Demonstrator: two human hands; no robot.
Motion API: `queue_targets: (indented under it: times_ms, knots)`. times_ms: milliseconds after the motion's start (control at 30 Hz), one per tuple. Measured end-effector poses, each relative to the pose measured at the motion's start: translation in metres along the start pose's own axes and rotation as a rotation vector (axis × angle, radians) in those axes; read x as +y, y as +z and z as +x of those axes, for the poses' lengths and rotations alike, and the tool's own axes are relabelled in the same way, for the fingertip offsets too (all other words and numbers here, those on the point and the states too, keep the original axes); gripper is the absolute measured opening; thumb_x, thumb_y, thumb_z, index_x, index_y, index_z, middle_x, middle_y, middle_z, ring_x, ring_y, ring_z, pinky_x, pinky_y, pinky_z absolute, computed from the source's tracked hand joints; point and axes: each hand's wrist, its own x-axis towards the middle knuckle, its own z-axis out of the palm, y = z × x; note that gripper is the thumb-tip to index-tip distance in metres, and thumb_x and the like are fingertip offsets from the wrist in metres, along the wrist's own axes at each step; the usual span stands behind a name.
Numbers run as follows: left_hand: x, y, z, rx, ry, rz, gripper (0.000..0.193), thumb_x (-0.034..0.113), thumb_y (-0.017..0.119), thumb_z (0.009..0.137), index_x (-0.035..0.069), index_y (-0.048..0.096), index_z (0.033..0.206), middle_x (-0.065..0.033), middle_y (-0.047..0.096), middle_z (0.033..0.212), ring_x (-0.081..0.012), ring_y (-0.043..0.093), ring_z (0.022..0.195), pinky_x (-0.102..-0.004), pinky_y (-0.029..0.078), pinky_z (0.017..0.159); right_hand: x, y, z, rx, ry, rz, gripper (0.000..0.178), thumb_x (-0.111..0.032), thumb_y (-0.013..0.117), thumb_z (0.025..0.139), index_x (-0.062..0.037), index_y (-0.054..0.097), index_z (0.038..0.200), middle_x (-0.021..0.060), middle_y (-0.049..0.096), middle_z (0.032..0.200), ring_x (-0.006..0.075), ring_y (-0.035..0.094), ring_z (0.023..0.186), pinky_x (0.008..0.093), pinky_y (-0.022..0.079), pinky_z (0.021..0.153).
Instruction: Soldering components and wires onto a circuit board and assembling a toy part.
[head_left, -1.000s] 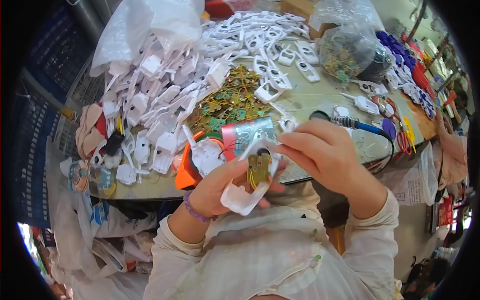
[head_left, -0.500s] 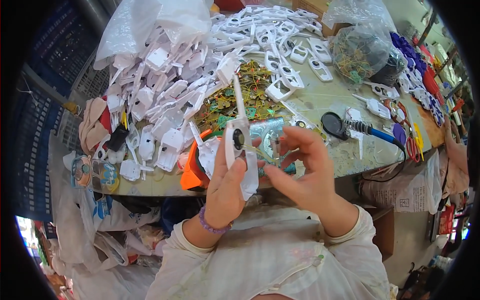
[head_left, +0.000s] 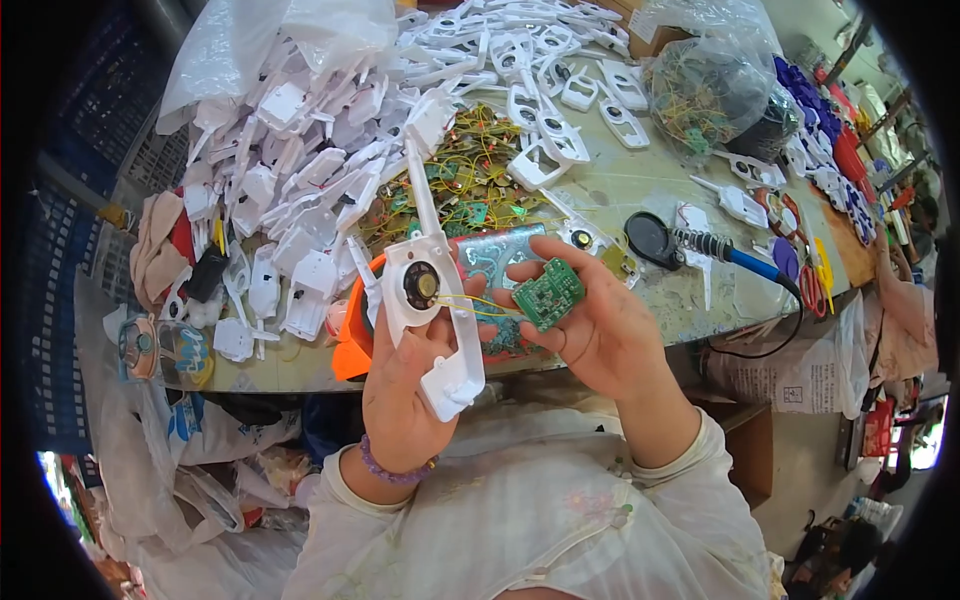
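Observation:
My left hand (head_left: 408,395) holds a white plastic housing (head_left: 432,250) with a long, narrow stem pointing away from me. Set into the housing is a round black speaker (head_left: 421,285). Thin yellow wires (head_left: 475,300) run from the speaker to a green circuit board (head_left: 549,294). That board rests on the fingers of my right hand (head_left: 610,335), its component side showing, with the thumb against its lower edge. Beyond my hands lies a heap of circuit boards with yellow wires (head_left: 470,190).
A large pile of white housings (head_left: 310,170) covers the far left of the table. To the right are a soldering iron (head_left: 740,257) in a coiled holder, a dark round dish (head_left: 647,237) and red scissors (head_left: 808,290). An orange container (head_left: 352,335) sits at the near edge.
The housing has turned so its speaker side faces up, and it moved slightly left. My right hand has rolled palm-up, bringing the green board into clear sight.

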Motion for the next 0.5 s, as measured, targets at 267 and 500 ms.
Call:
queue_targets:
  times_ms: [267, 500]
  knots:
    - [-0.0032, -0.001, 0.0002, 0.009, -0.006, 0.001, 0.064, 0.031, 0.045, 0.091, 0.004, 0.016, 0.142, -0.0147, 0.031, 0.141, -0.0314, 0.038, 0.126, -0.0402, 0.04, 0.096, 0.0007, -0.0025, -0.0027, -0.094, -0.009, -0.012, 0.047, -0.029, 0.035, 0.098, -0.002, 0.03, 0.137, 0.0172, 0.043, 0.132, 0.0288, 0.046, 0.121, 0.0408, 0.042, 0.097]
    - [-0.0045, -0.0028, -0.0002, -0.012, -0.013, -0.013, 0.064, 0.031, 0.045, 0.092, 0.005, 0.016, 0.142, -0.0147, 0.028, 0.144, -0.0327, 0.036, 0.128, -0.0421, 0.038, 0.099, 0.0011, -0.002, -0.0041, -0.096, -0.036, -0.034, 0.046, -0.026, 0.036, 0.098, -0.0021, 0.032, 0.137, 0.0165, 0.043, 0.133, 0.0282, 0.046, 0.121, 0.0417, 0.041, 0.098]
